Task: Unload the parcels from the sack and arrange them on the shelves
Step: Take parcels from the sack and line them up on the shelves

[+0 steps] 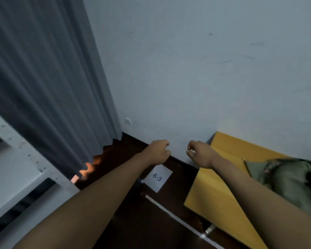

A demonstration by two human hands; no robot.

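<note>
Forearms reached out from the bottom of the view over a dark floor [169,212], both bare and holding nothing. To the left stood a pale metal shelf [25,169], its slotted frame near the person. On the floor between the arms lay a white label [157,177] marked 6-3, and to the right a yellow board [215,191] lay flat, carrying an olive-green sack [285,175] at the right edge of the view. The sack looked like soft woven cloth, slumped and creased, so it would likely sag and shift when lifted; gripping its open rim or bunching the cloth seemed the safest hold. No parcels could be seen, so their weight and stiffness could not be told. Farther out, the left hand [158,151] hung in the air with fingers loosely curled, touching nothing. The right hand [199,152] was likewise loosely curled and empty, thumb and forefinger close but pinching nothing, hovering near the board's far corner and apart from the sack. Beyond them rose a grey curtain [48,78] and a pale wall [205,69].
</note>
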